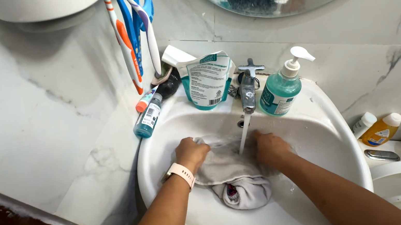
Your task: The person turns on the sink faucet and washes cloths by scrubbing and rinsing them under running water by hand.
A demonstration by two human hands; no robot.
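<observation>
Three toothbrushes [133,33] hang on the marble wall at upper left. Below them two small bottles [148,118] lie on the rim of the white sink [154,155]. One teal refill pouch [208,81] leans behind the basin. The left hand [191,153], wearing one pale watch [181,172], is closed on the grey cloth [236,178] lying wet in the basin. One tap [247,90] runs water onto it. The right hand [270,148] grips the cloth's other edge. One pump bottle [283,88] stands beside the tap; four bottles [383,129] sit far right.
</observation>
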